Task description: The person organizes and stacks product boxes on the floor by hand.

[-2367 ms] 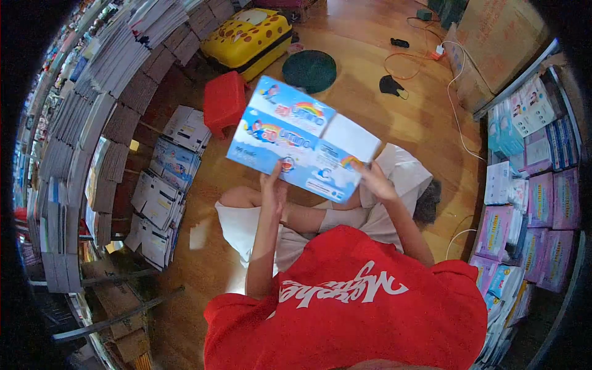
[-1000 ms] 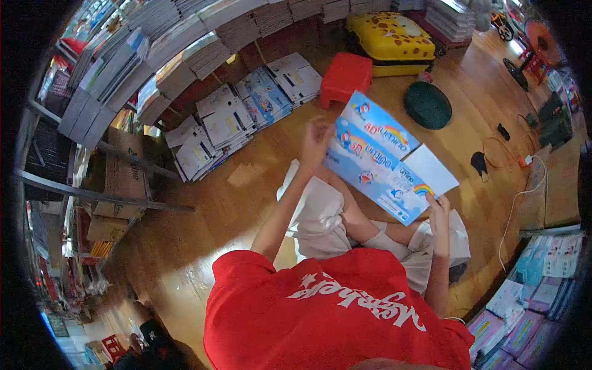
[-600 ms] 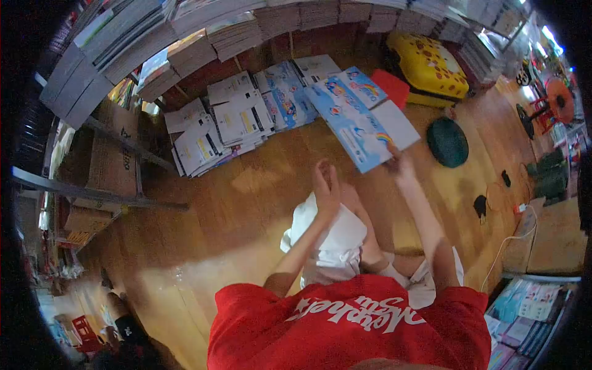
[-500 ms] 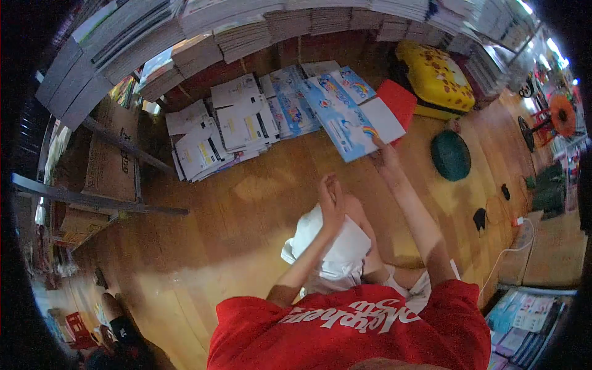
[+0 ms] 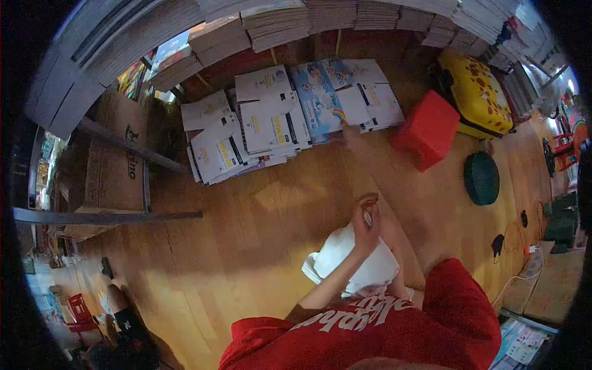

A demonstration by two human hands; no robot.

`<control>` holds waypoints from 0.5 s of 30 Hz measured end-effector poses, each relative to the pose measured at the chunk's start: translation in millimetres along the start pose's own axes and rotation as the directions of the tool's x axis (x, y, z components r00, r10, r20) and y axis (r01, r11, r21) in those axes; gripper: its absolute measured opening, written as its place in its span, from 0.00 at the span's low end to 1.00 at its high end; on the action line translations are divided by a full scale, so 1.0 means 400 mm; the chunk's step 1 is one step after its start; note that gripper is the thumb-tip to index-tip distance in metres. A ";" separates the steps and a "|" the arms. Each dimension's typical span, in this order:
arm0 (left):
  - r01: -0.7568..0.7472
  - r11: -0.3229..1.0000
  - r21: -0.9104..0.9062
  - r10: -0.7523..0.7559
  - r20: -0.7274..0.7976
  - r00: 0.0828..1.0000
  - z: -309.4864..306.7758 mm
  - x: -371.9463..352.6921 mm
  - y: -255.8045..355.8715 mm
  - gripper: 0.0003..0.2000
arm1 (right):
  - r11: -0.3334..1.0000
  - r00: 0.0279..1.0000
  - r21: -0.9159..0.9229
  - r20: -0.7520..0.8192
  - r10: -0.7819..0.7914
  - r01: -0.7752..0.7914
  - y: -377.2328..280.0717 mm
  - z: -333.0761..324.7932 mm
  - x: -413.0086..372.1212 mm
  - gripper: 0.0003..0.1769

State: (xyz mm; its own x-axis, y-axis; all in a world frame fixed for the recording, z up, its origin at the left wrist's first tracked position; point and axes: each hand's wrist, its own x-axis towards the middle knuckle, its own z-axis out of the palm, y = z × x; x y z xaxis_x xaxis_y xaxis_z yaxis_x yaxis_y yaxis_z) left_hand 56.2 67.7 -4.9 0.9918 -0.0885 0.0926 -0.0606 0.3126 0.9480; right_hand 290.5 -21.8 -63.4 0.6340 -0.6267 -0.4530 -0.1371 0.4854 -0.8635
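Reaches the right hand low across a wooden floor to the near edge of a blue printed card sheet, too blurred at the fingertips to tell between a grip and a release. Holds the left hand above a white trouser leg, half open in a loose curl, released and well apart from the sheet. Pictured in the row of flat card stacks: the sheet, set between a white stack with yellow and black print on one side and another white stack on the other, overlapping the latter with a plain white flap. Patterned in sky blue and white, with blurred lettering across the panels and a small rainbow close to the right hand. Seen nearby, to the right of the row: a red stool, a yellow suitcase with brown spots just beyond it, and a dark green disc on the floor. Dressed in a red T-shirt with white lettering.
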 end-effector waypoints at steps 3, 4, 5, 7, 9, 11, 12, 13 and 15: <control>0.041 0.999 -0.036 -0.040 0.020 0.999 0.002 0.000 -0.018 0.08 | 0.986 0.999 -0.164 0.036 -0.015 0.021 -0.008 -0.025 0.038 0.24; 0.059 0.997 -0.050 -0.057 0.029 0.998 0.001 0.000 -0.023 0.08 | 0.973 0.998 -0.227 0.050 -0.023 0.034 0.004 -0.046 0.072 0.25; 0.040 0.999 -0.034 -0.039 0.028 0.999 0.003 0.003 -0.017 0.08 | 0.927 0.995 -0.369 0.091 -0.044 0.075 -0.001 -0.062 0.092 0.25; -0.002 1.000 -0.010 0.002 0.024 1.000 0.010 0.011 -0.004 0.07 | 0.755 0.978 -0.626 0.184 -0.100 0.195 -0.026 -0.111 0.127 0.27; -0.013 0.998 0.055 0.010 0.048 0.999 0.007 0.011 -0.003 0.08 | 0.358 0.898 -0.825 0.378 -0.223 0.437 -0.028 -0.189 0.190 0.28; -0.005 0.998 0.055 0.002 0.055 0.998 -0.005 0.013 -0.006 0.07 | -0.075 0.753 -0.826 0.543 -0.371 0.558 -0.072 -0.250 0.199 0.29; 0.016 1.000 0.019 -0.017 0.054 0.998 -0.006 0.008 -0.008 0.07 | -0.236 0.670 -0.801 0.592 -0.448 0.550 -0.116 -0.278 0.170 0.29; 0.039 0.999 -0.017 -0.038 0.053 0.998 -0.007 0.001 -0.009 0.07 | -0.331 0.625 -0.804 0.593 -0.507 0.494 -0.183 -0.279 0.092 0.34; 0.060 0.997 0.043 -0.063 0.062 0.996 -0.008 -0.001 -0.004 0.08 | -0.530 0.621 -0.765 0.626 -0.472 0.367 -0.292 -0.300 0.001 0.41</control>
State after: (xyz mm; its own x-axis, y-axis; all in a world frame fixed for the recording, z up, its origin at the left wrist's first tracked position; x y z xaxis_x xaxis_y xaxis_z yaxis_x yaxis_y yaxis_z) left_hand 56.3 70.1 -7.3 0.9847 -0.1663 0.0519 -0.0059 0.2659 0.9640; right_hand 215.4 -152.0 10.6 0.9345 -0.2371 0.2655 -0.2764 -0.9534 0.1213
